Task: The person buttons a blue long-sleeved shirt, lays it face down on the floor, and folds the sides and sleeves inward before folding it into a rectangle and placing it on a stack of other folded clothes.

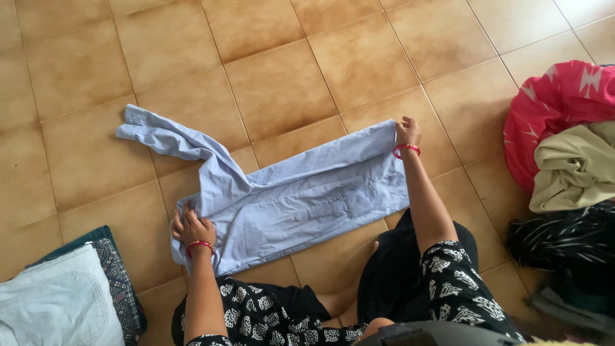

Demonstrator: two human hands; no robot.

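Left fingers (186,221): spread and pressed flat on the near-left end of the shirt, holding the cloth down rather than pinching it.
Right fingers (405,125): curled over the far-right corner of the shirt; they seem to nip the edge, though the grip itself is too small to tell for certain.
Left hand (191,229): rests on the shirt near its shoulder end, a red bangle at the wrist.
Right hand (408,132): at the upper right corner of the shirt, arm stretched out, a red bangle at the wrist.
Shirt (301,198): pale blue, lying flat on the floor in a long band between the two hands, body folded lengthwise.
Sleeve (166,138): one sleeve trails away to the upper left, cuff lying on the tiles.
Floor (282,77): tan tiles with darker patches.
Folded pile (57,301): bottom left, a pale denim piece on top of a dark checked cloth.
Loose clothes (564,141): heap at the right, a pink patterned piece, a beige one and a black striped one below.
Person: seated on the floor just behind the shirt, in black-and-white patterned clothing.
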